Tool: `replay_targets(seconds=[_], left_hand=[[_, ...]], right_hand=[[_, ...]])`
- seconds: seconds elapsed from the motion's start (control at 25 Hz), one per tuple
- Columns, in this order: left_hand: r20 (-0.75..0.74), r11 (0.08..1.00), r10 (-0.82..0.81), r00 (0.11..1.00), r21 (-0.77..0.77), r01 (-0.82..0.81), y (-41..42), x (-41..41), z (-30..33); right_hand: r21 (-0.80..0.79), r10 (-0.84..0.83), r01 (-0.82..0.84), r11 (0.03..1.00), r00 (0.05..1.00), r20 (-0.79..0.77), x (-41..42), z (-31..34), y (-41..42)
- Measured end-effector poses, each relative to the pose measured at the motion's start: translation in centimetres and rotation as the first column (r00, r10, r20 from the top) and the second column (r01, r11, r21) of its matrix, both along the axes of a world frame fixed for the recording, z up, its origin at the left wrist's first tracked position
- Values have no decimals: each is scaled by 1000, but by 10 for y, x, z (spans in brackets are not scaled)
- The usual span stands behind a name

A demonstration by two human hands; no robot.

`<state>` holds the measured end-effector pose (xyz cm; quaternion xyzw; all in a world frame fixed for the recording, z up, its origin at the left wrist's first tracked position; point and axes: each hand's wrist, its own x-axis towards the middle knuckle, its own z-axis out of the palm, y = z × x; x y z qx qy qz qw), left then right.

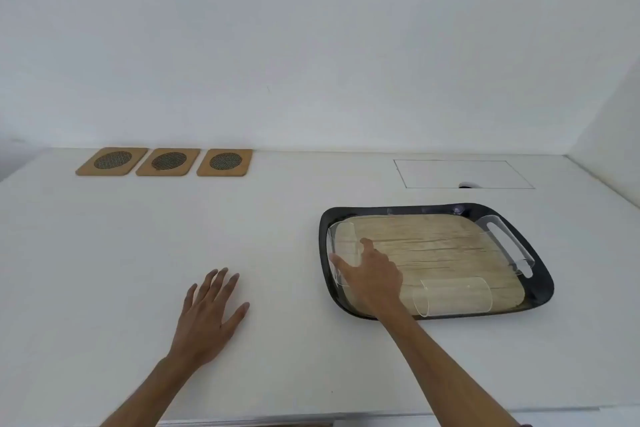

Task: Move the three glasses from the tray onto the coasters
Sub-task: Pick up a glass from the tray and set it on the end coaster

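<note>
A black tray with a wood-look floor sits at the right of the white counter. Three clear glasses lie on their sides in it: one at the left edge, one at the front, one along the right edge. My right hand reaches over the tray's left side, thumb and fingers spread around the left glass and touching it, not closed on it. My left hand rests flat on the counter, fingers apart, holding nothing. Three tan coasters with dark mesh centres line the back left.
A thin rectangular outline of a hatch is set into the counter behind the tray, with a small dark notch at its front. A white wall runs along the back and at the right. The counter's front edge lies just below my forearms.
</note>
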<state>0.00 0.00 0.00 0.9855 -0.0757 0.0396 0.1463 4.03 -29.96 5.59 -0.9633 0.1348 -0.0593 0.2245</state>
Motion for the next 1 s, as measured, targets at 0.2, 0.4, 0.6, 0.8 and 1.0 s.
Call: replay_targets(seconds=[0.2,0.4,0.6,0.8,1.0], left_hand=[[-58,1000,20,998,0,-20,17,3,-11],[-73,1000,18,997,18,-17,17,4,-11],[-74,999,21,997,48,-17,15,6,-11],[-56,1000,27,998,13,-26,13,7,-9],[-56,999,41,998,-1,-41,9,5,-10]], right_hand=[[0,-86,86,996,996,-26,2,-1,15],[5,-152,152,988,987,-46,0,-9,21],[163,-214,204,965,976,45,0,-14,18],[479,-256,141,866,949,183,11,1,0],[790,-224,-8,613,957,184,25,19,-27]])
